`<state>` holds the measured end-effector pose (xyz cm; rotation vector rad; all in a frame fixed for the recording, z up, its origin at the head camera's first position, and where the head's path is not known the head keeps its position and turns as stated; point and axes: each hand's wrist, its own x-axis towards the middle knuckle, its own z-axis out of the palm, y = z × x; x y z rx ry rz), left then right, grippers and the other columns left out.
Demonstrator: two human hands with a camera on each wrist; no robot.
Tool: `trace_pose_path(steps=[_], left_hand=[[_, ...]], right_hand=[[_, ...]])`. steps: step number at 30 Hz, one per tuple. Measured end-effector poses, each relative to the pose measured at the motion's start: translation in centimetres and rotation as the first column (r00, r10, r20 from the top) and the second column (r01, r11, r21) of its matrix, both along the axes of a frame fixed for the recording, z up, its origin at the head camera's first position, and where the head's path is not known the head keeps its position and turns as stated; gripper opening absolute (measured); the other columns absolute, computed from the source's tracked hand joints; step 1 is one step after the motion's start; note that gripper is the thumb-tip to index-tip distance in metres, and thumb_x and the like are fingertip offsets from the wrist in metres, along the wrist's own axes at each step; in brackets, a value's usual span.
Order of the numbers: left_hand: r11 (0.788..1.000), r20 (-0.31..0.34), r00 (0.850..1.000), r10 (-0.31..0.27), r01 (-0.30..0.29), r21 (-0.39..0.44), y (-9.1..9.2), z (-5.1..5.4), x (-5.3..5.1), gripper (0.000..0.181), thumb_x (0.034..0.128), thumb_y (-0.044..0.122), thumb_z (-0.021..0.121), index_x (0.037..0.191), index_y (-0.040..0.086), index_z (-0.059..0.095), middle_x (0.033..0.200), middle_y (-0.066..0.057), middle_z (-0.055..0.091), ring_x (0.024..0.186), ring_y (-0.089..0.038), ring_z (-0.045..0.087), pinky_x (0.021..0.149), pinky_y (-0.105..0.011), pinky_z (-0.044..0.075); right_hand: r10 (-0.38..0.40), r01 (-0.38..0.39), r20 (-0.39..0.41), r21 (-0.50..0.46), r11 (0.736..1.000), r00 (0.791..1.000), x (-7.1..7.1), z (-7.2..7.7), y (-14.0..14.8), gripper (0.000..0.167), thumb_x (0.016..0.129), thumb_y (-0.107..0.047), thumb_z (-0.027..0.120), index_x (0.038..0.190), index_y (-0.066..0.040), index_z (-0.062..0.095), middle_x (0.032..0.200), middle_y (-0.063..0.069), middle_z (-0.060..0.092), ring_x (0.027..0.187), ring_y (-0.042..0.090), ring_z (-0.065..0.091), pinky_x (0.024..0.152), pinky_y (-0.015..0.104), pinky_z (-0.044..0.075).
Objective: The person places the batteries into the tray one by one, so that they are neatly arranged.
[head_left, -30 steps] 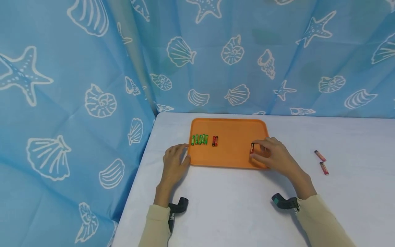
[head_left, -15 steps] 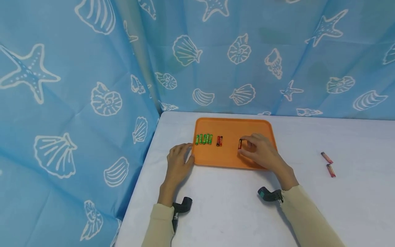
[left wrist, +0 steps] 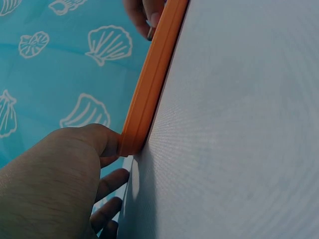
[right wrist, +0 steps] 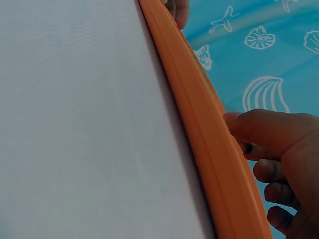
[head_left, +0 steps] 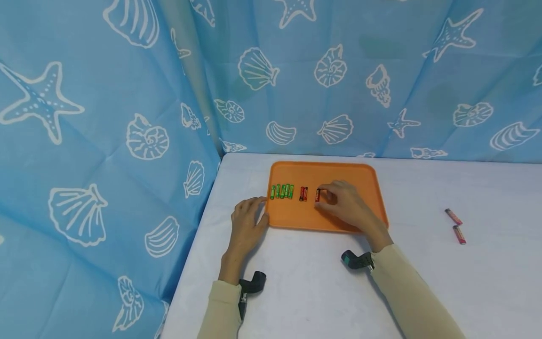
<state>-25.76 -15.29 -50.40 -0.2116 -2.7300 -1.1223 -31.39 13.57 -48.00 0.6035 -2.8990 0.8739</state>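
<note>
My right hand (head_left: 345,202) pinches a red and black battery (head_left: 318,195) between thumb and fingers, over the middle of an orange tray (head_left: 296,217). Just left of it, two red batteries (head_left: 303,194) lie side by side on the tray. Further left is a row of several green batteries (head_left: 282,191). My left hand (head_left: 246,226) touches the tray's left edge with relaxed fingers; in the left wrist view its thumb meets the tray corner (left wrist: 132,142). The right wrist view shows only a dark tip of the held battery (right wrist: 247,148), as fingers and tray wall cover the remainder.
On the white table (head_left: 313,278), to the right of the tray, lie two more red batteries (head_left: 453,216). A blue curtain (head_left: 292,84) with shell prints hangs behind the table and along its left side. Black wrist cameras (head_left: 356,260) sit on both sleeves.
My right hand has carried the battery leftward across the tray, from near its right end to beside the two red batteries. The left hand stays at the tray edge. The head view has shifted slightly.
</note>
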Motion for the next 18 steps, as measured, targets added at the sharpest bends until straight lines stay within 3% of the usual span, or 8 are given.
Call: trace_pose_path(steps=[18], left_hand=[[1.000, 0.002, 1.000, 0.007, -0.007, -0.010, -0.1, -0.2, -0.1, 0.040, 0.0980, 0.022, 0.061, 0.138, 0.017, 0.059, 0.138, -0.006, 0.053, 0.137, -0.029, 0.034, 0.114, -0.050, 0.020]], right_hand=[[0.048, -0.048, 0.002, 0.000, 0.999, 0.999, -1.5, -0.3, -1.8, 0.048, 0.086, -0.035, 0.079, 0.121, -0.004, 0.068, 0.083, 0.004, 0.050, 0.085, 0.024, 0.044, 0.079, 0.041, 0.029]])
